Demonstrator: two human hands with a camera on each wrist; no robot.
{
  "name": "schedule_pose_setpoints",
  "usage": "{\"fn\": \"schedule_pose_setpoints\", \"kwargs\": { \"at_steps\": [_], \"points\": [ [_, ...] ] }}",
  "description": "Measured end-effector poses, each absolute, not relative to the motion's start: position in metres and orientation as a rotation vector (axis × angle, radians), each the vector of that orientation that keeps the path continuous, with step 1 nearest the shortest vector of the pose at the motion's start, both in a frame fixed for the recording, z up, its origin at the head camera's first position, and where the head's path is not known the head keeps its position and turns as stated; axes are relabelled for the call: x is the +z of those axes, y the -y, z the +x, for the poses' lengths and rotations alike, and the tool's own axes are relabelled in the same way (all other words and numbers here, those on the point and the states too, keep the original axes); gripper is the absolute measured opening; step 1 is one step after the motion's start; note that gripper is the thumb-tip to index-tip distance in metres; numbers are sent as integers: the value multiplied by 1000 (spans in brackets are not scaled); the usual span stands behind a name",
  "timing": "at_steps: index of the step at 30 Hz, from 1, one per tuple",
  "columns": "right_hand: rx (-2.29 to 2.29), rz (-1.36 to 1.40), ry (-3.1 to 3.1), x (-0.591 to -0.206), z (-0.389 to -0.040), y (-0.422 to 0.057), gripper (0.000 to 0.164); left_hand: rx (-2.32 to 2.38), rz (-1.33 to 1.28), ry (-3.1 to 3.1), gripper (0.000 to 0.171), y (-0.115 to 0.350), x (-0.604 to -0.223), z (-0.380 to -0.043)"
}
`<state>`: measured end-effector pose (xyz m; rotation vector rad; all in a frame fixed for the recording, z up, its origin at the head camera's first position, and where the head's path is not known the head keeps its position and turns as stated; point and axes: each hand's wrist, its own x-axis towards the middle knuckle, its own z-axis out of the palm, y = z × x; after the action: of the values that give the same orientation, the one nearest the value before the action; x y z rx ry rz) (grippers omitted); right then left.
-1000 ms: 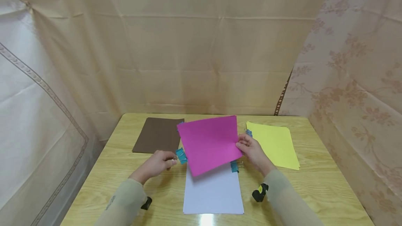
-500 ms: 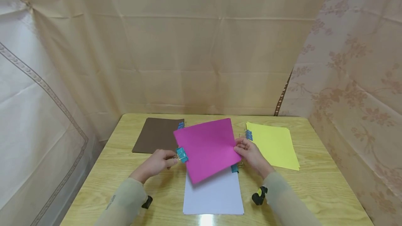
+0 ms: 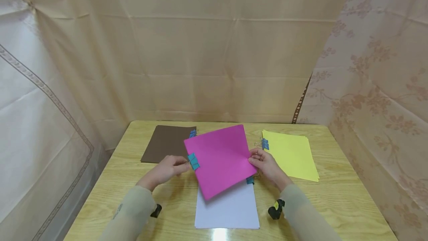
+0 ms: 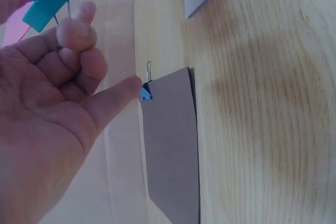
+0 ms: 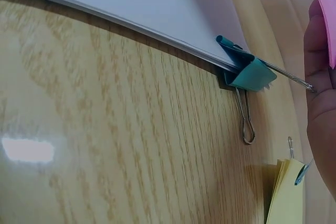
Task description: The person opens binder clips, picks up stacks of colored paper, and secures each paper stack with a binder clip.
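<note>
A stack of magenta paper is held up, tilted, above a white paper stack. On its left edge sits a teal binder clip. My left hand pinches that clip by its wire handles; the left wrist view shows the clip among the fingertips. The thumb and fingers of my right hand hold the magenta stack's right edge. Below that hand, another teal binder clip grips the white stack's edge, one wire handle reaching up against the right hand in the right wrist view.
Brown paper with a blue binder clip lies at the back left of the wooden table. Yellow paper with a blue binder clip lies at the back right. Curtains hang around the table.
The magenta stack has shifted left and slightly down, meeting the teal clip at its left edge. The left fingers have shifted on the clip's handles, and the clip now lies flatter across the edge.
</note>
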<state>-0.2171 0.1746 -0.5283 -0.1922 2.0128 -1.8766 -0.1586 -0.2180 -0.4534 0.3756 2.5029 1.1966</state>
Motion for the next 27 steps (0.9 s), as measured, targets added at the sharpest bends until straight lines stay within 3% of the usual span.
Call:
{"fn": "schedule_pose_setpoints", "kwargs": {
  "at_steps": [27],
  "points": [
    [-1946,-51,-1978,-527,-221,-181,28,1239,188,-2620,49,207,-458,-161]
  ]
}}
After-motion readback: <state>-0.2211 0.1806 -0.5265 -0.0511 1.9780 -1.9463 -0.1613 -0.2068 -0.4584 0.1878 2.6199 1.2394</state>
